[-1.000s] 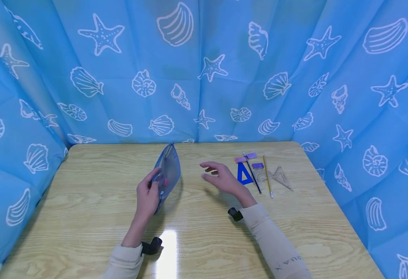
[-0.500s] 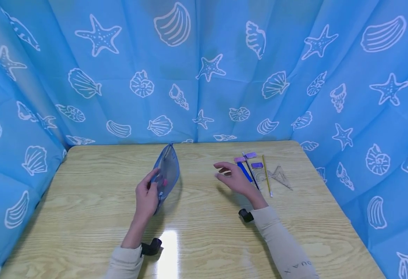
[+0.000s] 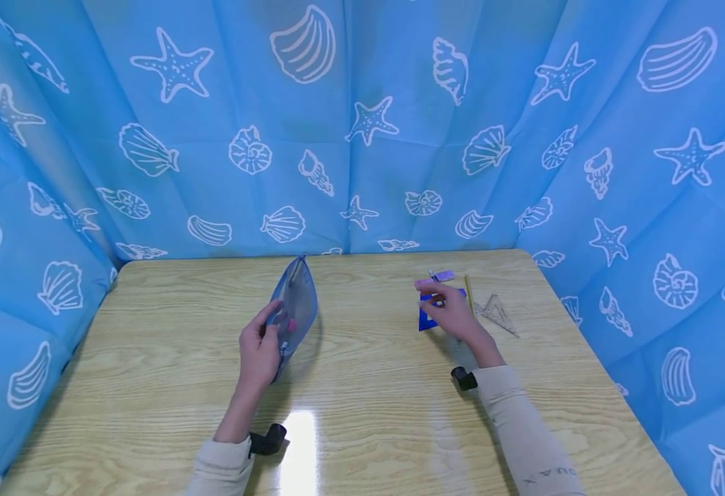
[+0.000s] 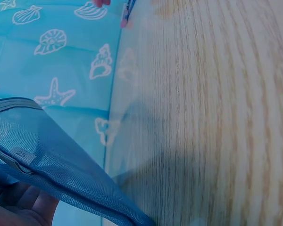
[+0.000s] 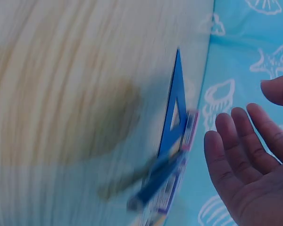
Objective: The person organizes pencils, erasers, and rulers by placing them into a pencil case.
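Below R fingers, apart: blue set sq.

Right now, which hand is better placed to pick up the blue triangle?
Probably the right hand: it hovers by the blue triangle, holding nothing, while the left hand grips the mesh pouch farther off to the left.

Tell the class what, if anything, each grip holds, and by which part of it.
The left grip holds the mesh pouch by its left side in the head view; the right grip, fingers relaxed, holds nothing.
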